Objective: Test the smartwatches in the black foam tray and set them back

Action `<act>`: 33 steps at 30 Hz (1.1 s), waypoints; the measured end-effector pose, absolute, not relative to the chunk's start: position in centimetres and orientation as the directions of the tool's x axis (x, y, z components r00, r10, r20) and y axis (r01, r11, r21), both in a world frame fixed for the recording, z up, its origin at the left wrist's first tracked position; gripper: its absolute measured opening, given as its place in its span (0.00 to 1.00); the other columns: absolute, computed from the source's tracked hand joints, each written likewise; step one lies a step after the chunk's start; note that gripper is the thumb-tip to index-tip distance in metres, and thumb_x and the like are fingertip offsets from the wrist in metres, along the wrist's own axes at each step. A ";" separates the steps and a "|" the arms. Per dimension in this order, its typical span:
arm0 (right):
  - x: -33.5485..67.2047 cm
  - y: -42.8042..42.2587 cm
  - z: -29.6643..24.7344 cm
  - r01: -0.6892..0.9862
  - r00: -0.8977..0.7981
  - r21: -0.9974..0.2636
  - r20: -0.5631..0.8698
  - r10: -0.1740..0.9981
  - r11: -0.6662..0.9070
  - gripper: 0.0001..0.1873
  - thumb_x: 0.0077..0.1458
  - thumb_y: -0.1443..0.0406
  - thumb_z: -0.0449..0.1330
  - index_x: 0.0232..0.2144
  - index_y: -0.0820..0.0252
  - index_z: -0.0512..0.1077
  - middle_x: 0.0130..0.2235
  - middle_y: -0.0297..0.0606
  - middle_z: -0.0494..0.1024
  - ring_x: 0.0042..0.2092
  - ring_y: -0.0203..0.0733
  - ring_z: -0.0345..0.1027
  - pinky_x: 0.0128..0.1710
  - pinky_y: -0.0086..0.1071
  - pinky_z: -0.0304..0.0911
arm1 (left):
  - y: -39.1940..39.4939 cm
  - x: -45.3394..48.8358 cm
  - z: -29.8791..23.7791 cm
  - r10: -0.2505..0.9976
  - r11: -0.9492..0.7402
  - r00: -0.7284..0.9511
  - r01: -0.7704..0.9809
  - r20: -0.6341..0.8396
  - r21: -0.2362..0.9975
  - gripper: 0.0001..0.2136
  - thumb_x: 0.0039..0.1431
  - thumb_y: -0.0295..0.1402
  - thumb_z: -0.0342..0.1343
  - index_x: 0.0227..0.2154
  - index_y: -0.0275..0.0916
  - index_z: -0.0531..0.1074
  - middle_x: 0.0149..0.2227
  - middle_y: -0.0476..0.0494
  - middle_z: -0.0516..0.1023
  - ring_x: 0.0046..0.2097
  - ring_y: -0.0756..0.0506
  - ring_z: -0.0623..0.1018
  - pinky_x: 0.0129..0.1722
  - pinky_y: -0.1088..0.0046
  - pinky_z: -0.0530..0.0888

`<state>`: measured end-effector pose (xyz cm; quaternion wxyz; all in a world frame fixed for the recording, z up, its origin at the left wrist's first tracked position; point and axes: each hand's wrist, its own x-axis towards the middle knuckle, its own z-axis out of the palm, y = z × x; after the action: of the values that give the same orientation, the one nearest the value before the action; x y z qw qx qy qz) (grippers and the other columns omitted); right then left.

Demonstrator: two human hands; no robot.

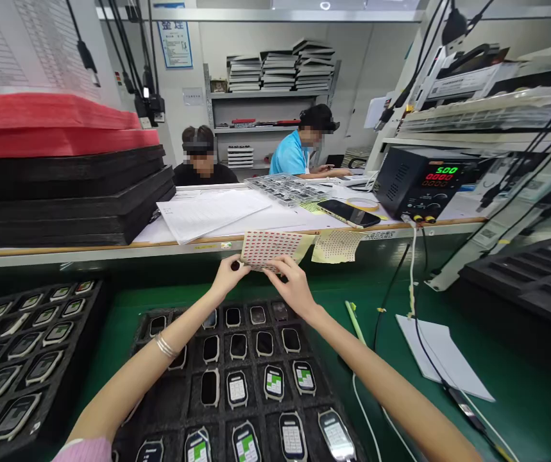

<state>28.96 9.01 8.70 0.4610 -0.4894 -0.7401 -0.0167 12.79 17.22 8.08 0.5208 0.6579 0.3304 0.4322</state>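
Observation:
My left hand (229,276) pinches the lower left corner of a sticker sheet (275,247) printed with rows of small red marks. The fingers of my right hand (294,282) are closed at the sheet's lower edge; whether a single sticker is between them is too small to tell. A second yellowish sticker sheet (337,246) hangs from the shelf edge just to the right. Beneath my forearms lies a black foam tray (268,359) of smartwatches, some with dark screens and several lit in white and green. One lit smartwatch (335,435) sits at the tray's near right corner.
Another foam tray of watches (97,308) stands at left, below stacked black and red foam (63,167). On the raised shelf are papers (212,215), a phone (349,213) and a power supply (424,183). Cables (412,276) hang at right. Two people sit beyond.

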 end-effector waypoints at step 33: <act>28.4 11.2 9.0 0.659 -0.089 -0.435 0.766 0.637 0.614 0.13 0.64 0.62 0.50 0.36 0.61 0.73 0.27 0.37 0.74 0.28 0.40 0.68 0.30 0.32 0.65 | 13.5 9.5 7.5 0.863 -0.167 0.499 0.147 0.073 0.975 0.28 0.42 0.32 0.66 0.48 0.32 0.66 0.27 0.50 0.69 0.29 0.49 0.69 0.29 0.74 0.66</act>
<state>28.41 11.20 8.97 0.5127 -0.4390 -0.7378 -0.0106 9.51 13.47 7.50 0.5298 0.6849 0.3686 0.3382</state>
